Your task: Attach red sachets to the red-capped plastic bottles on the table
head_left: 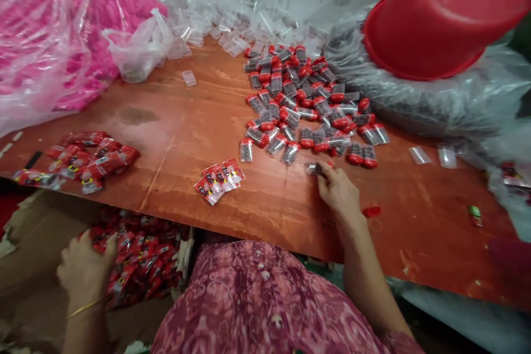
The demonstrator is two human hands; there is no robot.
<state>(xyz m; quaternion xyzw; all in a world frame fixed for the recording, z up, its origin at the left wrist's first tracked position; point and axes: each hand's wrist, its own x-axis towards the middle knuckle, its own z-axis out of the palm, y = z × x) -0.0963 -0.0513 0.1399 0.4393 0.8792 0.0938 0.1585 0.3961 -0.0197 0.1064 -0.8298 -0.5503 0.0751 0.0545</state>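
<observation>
Over a cardboard box at lower left, my left hand [87,265] is open, fingers apart, above many red printed packets [145,254]. My right hand [338,191] is closed at the middle of the table, its fingertips on a small clear container [314,168] with something dark in it. A bit of red shows by the fingers; the rest is hidden. Just beyond lies a heap of clear containers with red caps [290,99] and dark contents. Several flat red printed cards [219,178] overlap left of my right hand. A loose red cap [372,211] lies beside my right wrist.
Red packets [102,160] are piled on the table's left. Clear plastic sleeves [236,27] heap along the wall. A pink-filled bag [62,27] stands back left. At back right, a red bucket [440,16] rests upside down on a dark-filled plastic bag [398,99].
</observation>
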